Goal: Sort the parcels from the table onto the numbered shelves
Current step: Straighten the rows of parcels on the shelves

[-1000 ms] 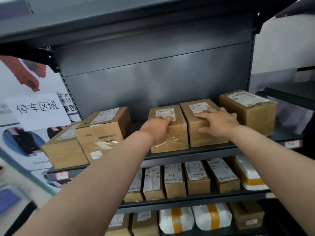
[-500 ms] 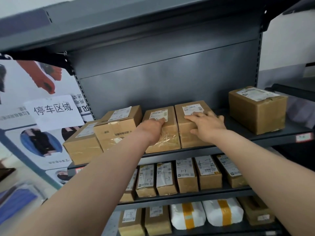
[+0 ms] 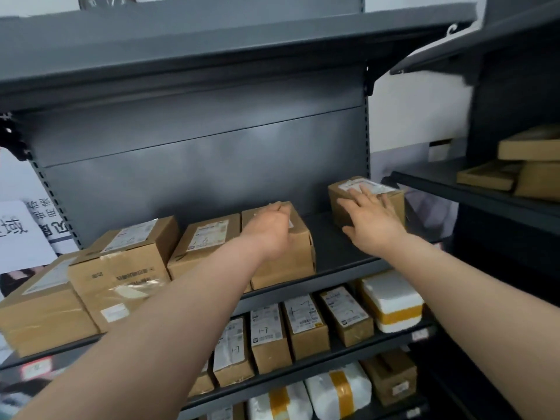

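Shifting one box rightward along the shelf (image 3: 333, 250): left hand (image 3: 269, 234) curled over the fourth cardboard parcel (image 3: 291, 265); right hand (image 3: 374, 221), fingers spread, pressed the lone end parcel (image 3: 351, 185), likely to close the gap.

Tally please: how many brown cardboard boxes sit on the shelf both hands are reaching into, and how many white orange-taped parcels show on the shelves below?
Brown cardboard boxes: 5
White orange-taped parcels: 3
Total: 8
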Demonstrator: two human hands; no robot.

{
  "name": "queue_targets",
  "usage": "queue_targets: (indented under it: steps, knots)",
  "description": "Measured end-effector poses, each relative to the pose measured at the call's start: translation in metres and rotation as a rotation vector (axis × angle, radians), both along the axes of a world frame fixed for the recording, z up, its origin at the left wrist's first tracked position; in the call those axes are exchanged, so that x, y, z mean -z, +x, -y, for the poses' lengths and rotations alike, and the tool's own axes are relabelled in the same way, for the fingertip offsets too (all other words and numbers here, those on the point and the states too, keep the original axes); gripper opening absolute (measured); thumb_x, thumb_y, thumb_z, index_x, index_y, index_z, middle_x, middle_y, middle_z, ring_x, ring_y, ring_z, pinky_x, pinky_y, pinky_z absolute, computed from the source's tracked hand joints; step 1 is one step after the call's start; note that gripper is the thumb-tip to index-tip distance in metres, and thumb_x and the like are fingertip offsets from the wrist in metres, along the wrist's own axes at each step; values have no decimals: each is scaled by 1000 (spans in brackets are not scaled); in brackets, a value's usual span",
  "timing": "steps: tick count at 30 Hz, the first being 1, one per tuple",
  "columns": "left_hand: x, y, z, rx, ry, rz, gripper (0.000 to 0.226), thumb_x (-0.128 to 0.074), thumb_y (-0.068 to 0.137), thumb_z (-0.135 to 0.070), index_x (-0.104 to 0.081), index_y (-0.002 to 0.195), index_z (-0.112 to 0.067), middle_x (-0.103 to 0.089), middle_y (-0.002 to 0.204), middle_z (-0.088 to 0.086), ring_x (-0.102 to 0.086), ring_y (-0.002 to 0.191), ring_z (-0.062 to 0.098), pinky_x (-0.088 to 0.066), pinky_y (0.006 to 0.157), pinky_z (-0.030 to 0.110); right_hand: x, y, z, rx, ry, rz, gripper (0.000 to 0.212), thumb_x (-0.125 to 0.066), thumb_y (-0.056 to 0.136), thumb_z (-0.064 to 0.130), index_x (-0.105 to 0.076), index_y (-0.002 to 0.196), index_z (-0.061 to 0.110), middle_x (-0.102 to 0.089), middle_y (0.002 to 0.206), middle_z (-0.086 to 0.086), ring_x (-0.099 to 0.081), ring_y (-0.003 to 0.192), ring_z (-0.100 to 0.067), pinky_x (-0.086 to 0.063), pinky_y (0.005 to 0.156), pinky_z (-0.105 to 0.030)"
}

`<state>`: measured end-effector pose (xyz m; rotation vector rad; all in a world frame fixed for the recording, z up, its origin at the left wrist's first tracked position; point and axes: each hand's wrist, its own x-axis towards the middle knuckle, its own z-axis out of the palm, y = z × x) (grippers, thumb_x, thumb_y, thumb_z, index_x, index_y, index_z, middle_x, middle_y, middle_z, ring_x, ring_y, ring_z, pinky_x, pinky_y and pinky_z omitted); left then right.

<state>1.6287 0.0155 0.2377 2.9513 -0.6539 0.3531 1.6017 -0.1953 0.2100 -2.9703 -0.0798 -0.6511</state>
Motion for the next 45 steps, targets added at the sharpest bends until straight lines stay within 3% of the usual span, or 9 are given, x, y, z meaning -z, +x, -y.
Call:
queue_targets:
  steps: [8, 13, 16, 24, 27, 36, 41, 43, 45]
  knots:
    - [-2, 21, 65, -72, 90, -170, 85, -67, 89, -40, -20, 154, -12, -25, 158, 12, -27, 144, 31, -30, 115, 40, 0, 31, 69, 79, 80, -144, 78, -62, 84, 55, -21, 148, 41, 4, 162, 0, 12, 145, -41, -4, 115, -61]
    - [-7, 18, 58, -167, 119, -295, 70, -78, 78, -40, -47, 134, -12, -54, 130, 7, -52, 116, 25, -47, 94, 35, 0, 42, 72, 6, 188, -104, 71, -68, 75, 57, -40, 138, 40, -28, 150, -3, -26, 130, -36, -34, 106, -48]
    - [-11, 13, 40, -224, 170, -334, 69, -82, 75, -34, -49, 133, -15, -56, 129, 5, -54, 117, 26, -45, 96, 35, -3, 41, 49, -61, 174, 9, 52, -63, 77, 55, -54, 126, 39, -38, 137, 1, -34, 120, -32, -42, 94, -45]
    - [-8, 12, 12, -233, 201, -251, 73, -84, 73, -29, -45, 134, -18, -56, 129, 5, -54, 115, 25, -45, 93, 35, -8, 54, 24, -109, 286, -214, 62, -76, 77, 34, -47, 132, 36, -25, 149, -6, -48, 120, -37, -44, 100, -42]
    - [-5, 14, 9, -215, 190, -240, 74, -84, 72, -30, -45, 134, -18, -56, 129, 4, -54, 114, 24, -47, 95, 35, -9, 52, 23, -118, 356, -176, 40, -71, 84, 31, -53, 119, 36, -31, 143, -4, -52, 116, -33, -45, 96, -38]
    - [-4, 14, 6, -203, 194, -250, 81, -84, 73, -29, -41, 141, -15, -52, 137, 6, -50, 124, 25, -43, 103, 37, -30, 39, 5, -211, 297, -316, 21, -65, 90, 27, -55, 108, 33, -31, 142, -2, -47, 119, -27, -41, 98, -33]
    - [-4, 10, 4, -204, 178, -247, 82, -83, 75, -27, -37, 142, -12, -47, 141, 8, -47, 127, 26, -41, 105, 36, -16, 38, -1, -236, 335, -257, 24, -55, 96, 22, -50, 117, 33, -31, 146, 2, -49, 118, -25, -40, 84, -30]
    - [-2, 6, 4, -201, 147, -244, 82, -81, 77, -26, -36, 144, -12, -47, 141, 9, -47, 127, 27, -41, 105, 37, -8, 35, -1, -235, 314, -267, 38, -53, 97, 23, -42, 130, 38, -22, 153, 5, -40, 131, -29, -40, 96, -37]
    - [0, 2, 4, -188, 101, -224, 82, -80, 78, -26, -34, 145, -12, -45, 143, 9, -45, 129, 27, -40, 107, 38, -2, 29, -2, -205, 267, -258, 54, -54, 97, 27, -30, 143, 42, -9, 159, 10, -13, 146, -32, -24, 113, -53]
